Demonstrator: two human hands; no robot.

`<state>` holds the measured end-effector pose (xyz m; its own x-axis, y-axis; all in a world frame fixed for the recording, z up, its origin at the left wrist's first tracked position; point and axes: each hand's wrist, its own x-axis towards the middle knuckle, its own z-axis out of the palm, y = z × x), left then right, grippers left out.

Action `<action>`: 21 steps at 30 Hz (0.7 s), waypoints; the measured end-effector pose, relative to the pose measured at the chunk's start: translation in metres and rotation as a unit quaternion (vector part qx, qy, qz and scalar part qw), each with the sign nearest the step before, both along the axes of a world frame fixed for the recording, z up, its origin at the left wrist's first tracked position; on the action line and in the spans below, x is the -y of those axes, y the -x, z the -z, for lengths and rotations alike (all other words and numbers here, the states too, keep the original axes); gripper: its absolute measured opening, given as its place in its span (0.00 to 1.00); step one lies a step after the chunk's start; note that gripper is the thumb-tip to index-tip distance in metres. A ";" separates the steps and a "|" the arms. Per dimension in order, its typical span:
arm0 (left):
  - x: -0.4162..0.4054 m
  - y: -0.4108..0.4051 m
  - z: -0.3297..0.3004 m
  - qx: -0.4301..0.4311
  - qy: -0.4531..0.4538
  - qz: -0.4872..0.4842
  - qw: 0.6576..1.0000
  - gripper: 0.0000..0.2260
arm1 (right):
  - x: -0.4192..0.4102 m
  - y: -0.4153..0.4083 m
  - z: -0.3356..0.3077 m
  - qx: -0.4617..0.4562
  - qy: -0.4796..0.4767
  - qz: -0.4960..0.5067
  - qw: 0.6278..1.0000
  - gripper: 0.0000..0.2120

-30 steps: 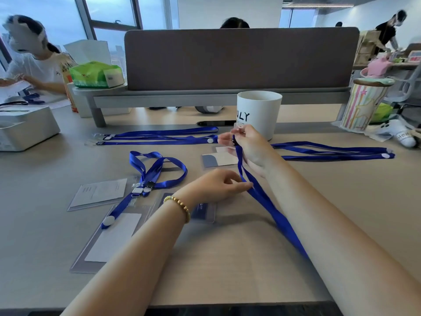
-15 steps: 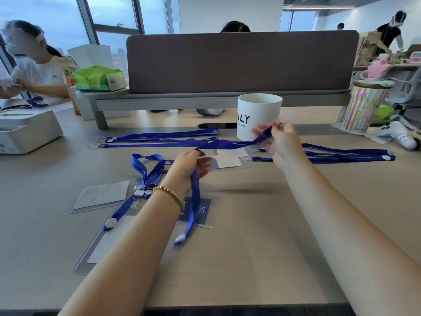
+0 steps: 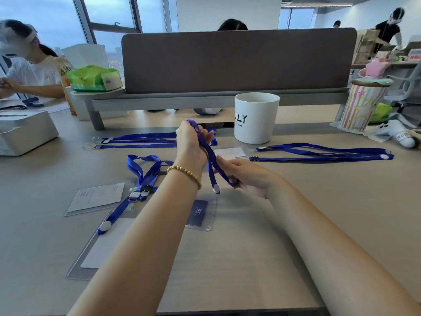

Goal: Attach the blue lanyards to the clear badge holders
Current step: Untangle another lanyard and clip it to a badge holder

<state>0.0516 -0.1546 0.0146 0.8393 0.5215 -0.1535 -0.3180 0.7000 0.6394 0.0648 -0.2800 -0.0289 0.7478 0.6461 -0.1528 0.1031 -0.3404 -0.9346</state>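
Note:
My left hand (image 3: 192, 144) is raised above the table's middle and grips the upper part of a blue lanyard (image 3: 210, 156). My right hand (image 3: 246, 175) holds the lower loop of the same lanyard, whose white-tipped end (image 3: 215, 188) dangles between my hands. Below them a clear badge holder with a dark card (image 3: 200, 213) lies flat. A folded lanyard with clips (image 3: 145, 172) lies left of my forearm over another clear holder (image 3: 98, 245). A third holder with a paper insert (image 3: 98, 197) lies further left.
Two straight lanyards (image 3: 136, 140) lie at the back left and two more (image 3: 319, 152) at the right. A white cup (image 3: 256, 117) stands behind my hands. A grey box (image 3: 25, 131) sits at the far left, a striped container (image 3: 362, 103) at the right. Other people work nearby.
My left hand has risen and moved right with the lanyard. My right hand has come down and toward me, now holding the lanyard's lower loop, which hangs instead of stretching sideways.

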 end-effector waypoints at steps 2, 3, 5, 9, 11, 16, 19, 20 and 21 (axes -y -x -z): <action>0.002 0.002 -0.003 0.020 0.004 0.005 1.000 0.12 | 0.000 0.003 -0.002 0.011 0.015 -0.020 1.000 0.16; 0.004 0.004 -0.004 0.028 0.002 0.012 1.000 0.12 | -0.001 0.004 -0.002 0.015 0.015 -0.022 1.000 0.13; 0.006 0.005 -0.007 0.015 -0.034 0.019 0.999 0.11 | -0.003 0.004 0.000 0.024 0.016 -0.013 0.999 0.10; -0.005 -0.002 -0.014 -0.039 -0.161 0.008 0.986 0.07 | 0.006 -0.006 -0.002 -0.007 -0.046 0.016 0.999 0.04; -0.015 -0.010 -0.018 -0.079 -0.258 0.011 0.963 0.07 | 0.013 -0.016 -0.007 -0.068 -0.120 0.069 0.988 0.05; -0.032 -0.053 -0.025 -0.211 -0.467 0.041 0.858 0.10 | 0.015 -0.060 -0.025 -0.130 -0.259 0.155 0.944 0.09; -0.032 -0.088 -0.030 -0.241 -0.565 0.033 0.788 0.15 | 0.007 -0.098 -0.044 -0.090 -0.242 0.222 0.940 0.09; -0.030 -0.099 -0.033 -0.229 -0.583 0.031 0.778 0.16 | 0.004 -0.111 -0.051 -0.077 -0.234 0.243 0.938 0.09; -0.025 -0.111 -0.035 -0.215 -0.598 0.032 0.772 0.16 | 0.001 -0.125 -0.058 -0.061 -0.228 0.263 0.935 0.10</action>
<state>0.1624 -0.1292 0.0495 0.8748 0.4655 0.1340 0.1139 -0.4666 0.8771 0.1899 -0.2813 0.0296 0.9756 0.2121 -0.0564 -0.0840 0.1236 -0.9888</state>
